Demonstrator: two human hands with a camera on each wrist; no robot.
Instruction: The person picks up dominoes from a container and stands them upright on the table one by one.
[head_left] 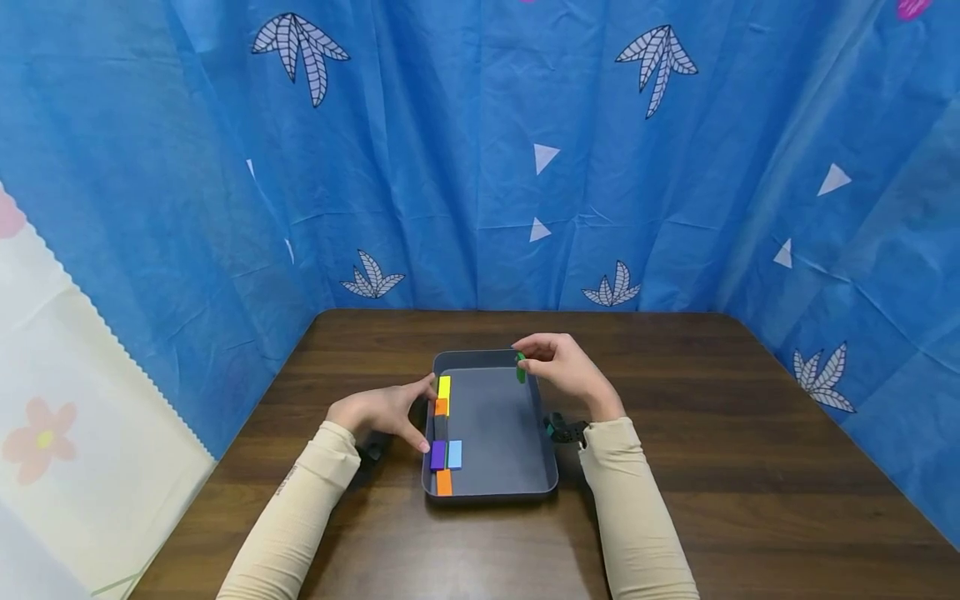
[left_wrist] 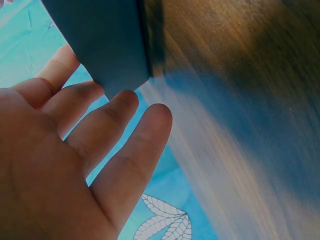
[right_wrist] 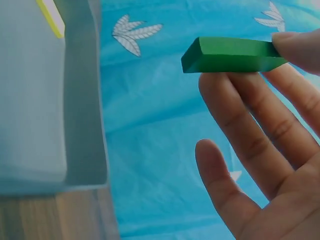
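Note:
A dark grey tray (head_left: 498, 483) lies on the table. My right hand (head_left: 558, 362) pinches a green block (right_wrist: 227, 55) between thumb and fingers, over the tray's far right corner. Along the tray's left wall, my left hand (head_left: 386, 411) has its fingers spread, with fingertips right at the outer side in the left wrist view. Inside, down that left side, lie a yellow block (head_left: 445, 386), an orange block (head_left: 441, 407), a dark block (head_left: 440, 428), a purple block (head_left: 438, 455), a light blue block (head_left: 455, 455) and another orange block (head_left: 444, 482).
The brown wooden table (head_left: 750, 483) extends around the tray. A blue leaf-patterned curtain (head_left: 480, 167) hangs behind and at the sides, with a pale flowered cloth (head_left: 82, 400) at the left. A black wrist device (head_left: 566, 429) sits below my right hand.

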